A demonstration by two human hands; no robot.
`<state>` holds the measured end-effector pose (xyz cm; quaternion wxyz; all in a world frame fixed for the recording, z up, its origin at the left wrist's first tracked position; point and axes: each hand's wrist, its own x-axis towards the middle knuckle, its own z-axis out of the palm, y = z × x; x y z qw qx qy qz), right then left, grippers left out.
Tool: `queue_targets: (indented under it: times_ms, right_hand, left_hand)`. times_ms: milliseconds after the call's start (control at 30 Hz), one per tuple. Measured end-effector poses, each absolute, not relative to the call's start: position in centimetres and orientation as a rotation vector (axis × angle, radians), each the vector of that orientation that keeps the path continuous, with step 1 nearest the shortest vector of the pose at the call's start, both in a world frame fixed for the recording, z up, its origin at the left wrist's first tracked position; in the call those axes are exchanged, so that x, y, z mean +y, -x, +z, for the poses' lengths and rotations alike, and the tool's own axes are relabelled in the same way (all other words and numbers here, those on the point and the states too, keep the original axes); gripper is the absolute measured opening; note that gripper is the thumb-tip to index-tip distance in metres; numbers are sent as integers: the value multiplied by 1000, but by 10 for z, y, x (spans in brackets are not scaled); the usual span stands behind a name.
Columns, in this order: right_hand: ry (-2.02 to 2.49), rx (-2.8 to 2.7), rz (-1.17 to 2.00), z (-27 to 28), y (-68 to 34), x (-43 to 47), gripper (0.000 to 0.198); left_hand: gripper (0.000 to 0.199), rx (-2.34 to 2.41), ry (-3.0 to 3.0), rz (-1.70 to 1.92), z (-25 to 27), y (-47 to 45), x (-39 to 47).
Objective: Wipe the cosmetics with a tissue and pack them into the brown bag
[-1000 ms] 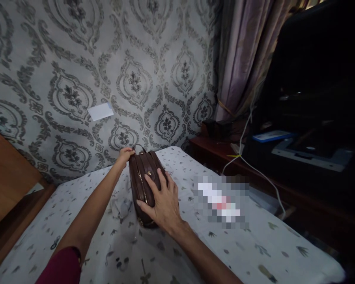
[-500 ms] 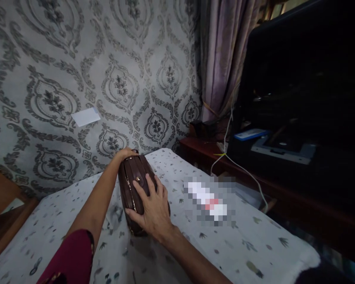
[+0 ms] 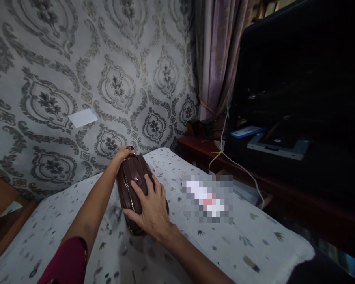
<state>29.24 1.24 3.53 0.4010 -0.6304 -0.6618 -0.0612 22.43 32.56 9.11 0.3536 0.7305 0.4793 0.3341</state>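
Purse [image 3: 136,177] nearer, far end hidden

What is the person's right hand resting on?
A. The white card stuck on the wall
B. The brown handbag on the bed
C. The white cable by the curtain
B: the right hand lies flat on the side of the brown handbag, while the left hand grips its far end.

We have one view only, from a camera worn on the head. It looks forward and down along both arms at the cloth-covered table [image 3: 242,244], close in. Beyond, it faces the patterned wall [image 3: 47,59], with a curtain [image 3: 215,59] at upper right.
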Motion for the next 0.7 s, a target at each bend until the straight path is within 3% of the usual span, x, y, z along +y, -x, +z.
queue_targets:
  times_ms: [200, 467, 700]
  right_hand:
    - [1590, -1674, -150, 34, -292, 12, 76]
    - [1614, -1684, -173, 34, -293, 13, 79]
    - [1619, -1679, -191, 36, -293, 12, 77]
  left_hand:
    - [32, 1136, -1817, 830, 97, -218, 315]
    - [49, 897, -1818, 872, 108, -215, 292]
    - [45, 952, -1896, 822, 109, -210, 288]
